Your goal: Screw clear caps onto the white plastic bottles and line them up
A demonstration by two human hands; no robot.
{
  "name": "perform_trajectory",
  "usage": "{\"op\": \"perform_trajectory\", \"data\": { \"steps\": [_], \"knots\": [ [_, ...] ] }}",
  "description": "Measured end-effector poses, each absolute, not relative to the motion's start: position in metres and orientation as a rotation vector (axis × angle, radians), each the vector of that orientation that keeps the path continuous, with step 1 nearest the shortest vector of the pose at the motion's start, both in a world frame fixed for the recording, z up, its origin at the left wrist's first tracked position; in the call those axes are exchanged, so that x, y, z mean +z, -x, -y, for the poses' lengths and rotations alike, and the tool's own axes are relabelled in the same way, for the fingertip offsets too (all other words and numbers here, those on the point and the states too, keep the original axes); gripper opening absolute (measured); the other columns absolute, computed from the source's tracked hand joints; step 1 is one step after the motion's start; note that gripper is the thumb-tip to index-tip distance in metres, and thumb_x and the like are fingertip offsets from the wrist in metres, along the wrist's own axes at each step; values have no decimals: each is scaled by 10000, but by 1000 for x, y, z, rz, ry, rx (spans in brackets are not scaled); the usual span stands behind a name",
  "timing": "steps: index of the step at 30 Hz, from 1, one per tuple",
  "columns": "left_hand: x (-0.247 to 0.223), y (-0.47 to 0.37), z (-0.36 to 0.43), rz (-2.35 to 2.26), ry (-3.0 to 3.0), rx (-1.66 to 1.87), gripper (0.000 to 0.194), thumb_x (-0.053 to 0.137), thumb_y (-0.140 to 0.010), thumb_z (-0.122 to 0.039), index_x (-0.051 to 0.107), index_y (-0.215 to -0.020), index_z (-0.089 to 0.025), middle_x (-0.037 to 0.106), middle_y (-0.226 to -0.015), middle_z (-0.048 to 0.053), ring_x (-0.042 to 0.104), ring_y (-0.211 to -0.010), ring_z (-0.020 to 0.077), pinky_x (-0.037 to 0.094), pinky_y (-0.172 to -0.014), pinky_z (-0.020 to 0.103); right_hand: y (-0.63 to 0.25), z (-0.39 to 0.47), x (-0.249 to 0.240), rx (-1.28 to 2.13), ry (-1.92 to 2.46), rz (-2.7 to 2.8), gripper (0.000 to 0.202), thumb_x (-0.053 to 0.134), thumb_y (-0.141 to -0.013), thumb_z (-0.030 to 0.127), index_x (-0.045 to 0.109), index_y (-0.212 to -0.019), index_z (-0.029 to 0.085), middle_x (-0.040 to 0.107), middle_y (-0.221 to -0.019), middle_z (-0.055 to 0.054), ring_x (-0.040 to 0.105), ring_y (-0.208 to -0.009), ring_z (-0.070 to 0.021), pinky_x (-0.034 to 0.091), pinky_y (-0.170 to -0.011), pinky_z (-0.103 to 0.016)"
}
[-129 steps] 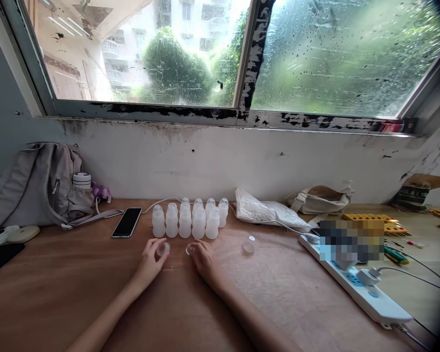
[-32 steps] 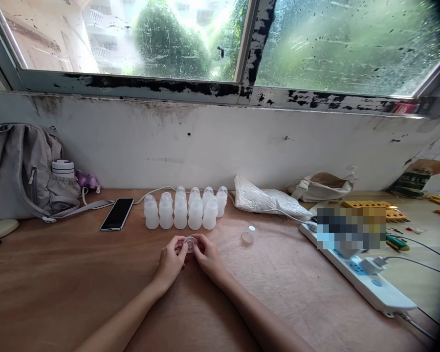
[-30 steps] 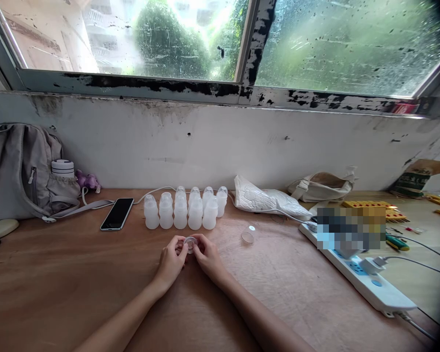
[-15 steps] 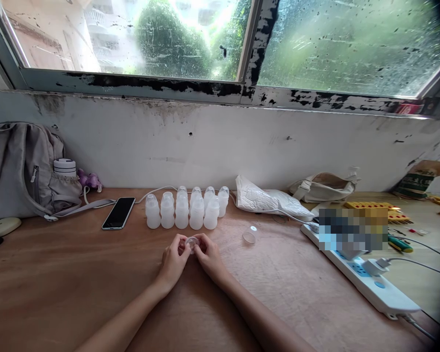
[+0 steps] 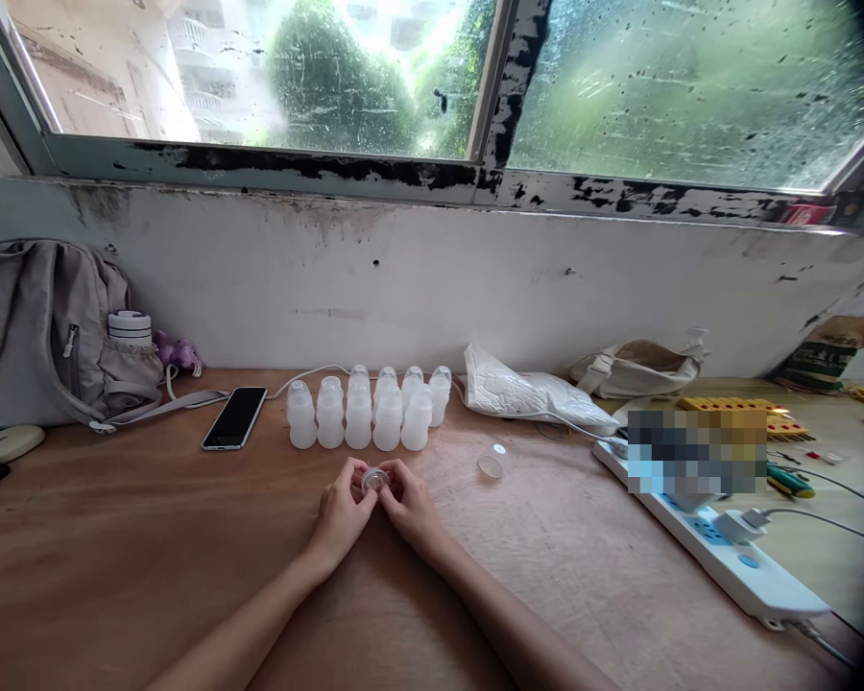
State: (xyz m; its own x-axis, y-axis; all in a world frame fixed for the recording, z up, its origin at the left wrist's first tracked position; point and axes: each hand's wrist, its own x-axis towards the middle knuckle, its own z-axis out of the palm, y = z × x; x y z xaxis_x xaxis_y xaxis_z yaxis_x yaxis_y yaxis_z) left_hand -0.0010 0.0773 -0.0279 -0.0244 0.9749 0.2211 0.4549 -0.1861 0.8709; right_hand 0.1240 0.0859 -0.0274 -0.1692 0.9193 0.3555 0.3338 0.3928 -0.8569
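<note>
Both hands meet at the table's centre, just in front of the bottle cluster. Left hand (image 5: 344,509) and right hand (image 5: 409,504) each pinch the same small clear cap (image 5: 374,478) from opposite sides. Fingers curled in, narrow gap, fingertips (image 5: 358,476) on the cap rim. Thumbs tucked toward the middle. Both wrists rest low on the wooden table (image 5: 151,557), forearms run back toward the camera.

The cap: tiny, round, transparent plastic, dome-like, held just above the tabletop between the two sets of fingertips. Too small to tell whether it is one piece or two pressed together.

Right behind the hands: white bottles (image 5: 360,417), translucent, standing upright in two tight rows, touching each other, each topped with a clear cap. Well apart from the hands but the nearest thing to them.

To the right of the hands, a second loose cap (image 5: 491,464) lies on the table alone, near the bottles' right end.

Rest of the bench:
- Black phone (image 5: 234,417) lying flat, left of the bottles, cable running behind it.
- Grey backpack (image 5: 36,336) against the wall at far left, a white flask (image 5: 131,328) in its side pocket.
- Crumpled white bag (image 5: 525,395) right of the bottles, a beige pouch (image 5: 637,367) beyond it.
- White power strip (image 5: 720,557) at right, with a plug seated in it.
</note>
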Motion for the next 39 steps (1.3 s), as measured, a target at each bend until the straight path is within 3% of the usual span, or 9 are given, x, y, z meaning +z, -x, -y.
{"op": "perform_trajectory", "data": {
  "steps": [4, 9, 13, 18, 33, 39],
  "knots": [
    [-23, 1, -76, -1428, -1632, 1214, 124, 501, -732, -290, 492, -816, -200, 618, -702, -4, 582, -587, 125, 428, -550, 210, -125, -85, -24, 781, 1108, 1700, 133, 455, -776, 221, 552, -855, 175, 621, -770, -26, 568, -675, -138, 444, -616, -245],
    [-21, 1, -74, -1340, -1531, 1200, 235, 428, -779, -406, 503, -760, -184, 550, -539, -33, 483, -397, 98, 357, -401, 190, -127, -87, -27, 876, 1118, 1621, 205, 468, -787, 328, 585, -817, 163, 607, -725, -24, 540, -610, -124, 440, -537, -224],
    [-23, 1, -75, -1347, -1557, 1197, 239, 427, -786, -406, 489, -741, -180, 489, -484, -54, 453, -379, 89, 334, -401, 183, -127, -92, -31, 1150, 1068, 1476, 244, 519, -747, 375, 583, -788, 143, 567, -651, -3, 477, -476, -88, 392, -394, -191],
    [-24, 1, -74, -1374, -1645, 1199, 209, 397, -807, -377, 458, -735, -191, 492, -504, -55, 466, -397, 92, 343, -435, 192, -123, -92, -30, 1254, 1035, 1364, 266, 568, -705, 396, 579, -744, 133, 554, -639, 3, 452, -451, -73, 372, -371, -182],
    [-23, 1, -73, -1484, -1705, 1173, 162, 417, -789, -340, 465, -737, -195, 531, -556, -35, 523, -479, 113, 371, -477, 200, -121, -89, -37, 1020, 1128, 1476, 209, 531, -736, 367, 555, -740, 159, 566, -633, -3, 500, -523, -110, 413, -436, -210],
    [-22, 2, -74, -1428, -1659, 1209, 138, 438, -775, -312, 505, -804, -195, 597, -685, 1, 567, -574, 131, 416, -512, 212, -121, -86, -33, 903, 1129, 1531, 136, 501, -741, 298, 549, -796, 182, 585, -697, -15, 524, -598, -136, 437, -496, -234]
  ]
}}
